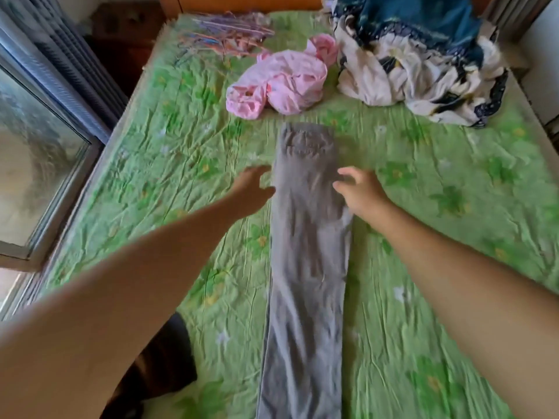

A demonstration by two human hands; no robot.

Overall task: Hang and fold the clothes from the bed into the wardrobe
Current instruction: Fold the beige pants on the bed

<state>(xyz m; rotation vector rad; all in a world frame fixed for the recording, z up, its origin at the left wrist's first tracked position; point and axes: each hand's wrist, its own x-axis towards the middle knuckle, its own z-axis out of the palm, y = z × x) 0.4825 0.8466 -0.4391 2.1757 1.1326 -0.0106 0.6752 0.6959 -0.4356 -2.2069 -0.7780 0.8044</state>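
No writing, label or number can be read anywhere.

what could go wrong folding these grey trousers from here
The grey trousers bulge out beside the right hand, so the legs may fold unevenly. The pink garment lies close beyond the waistband; trousers pushed that way could drag into it.
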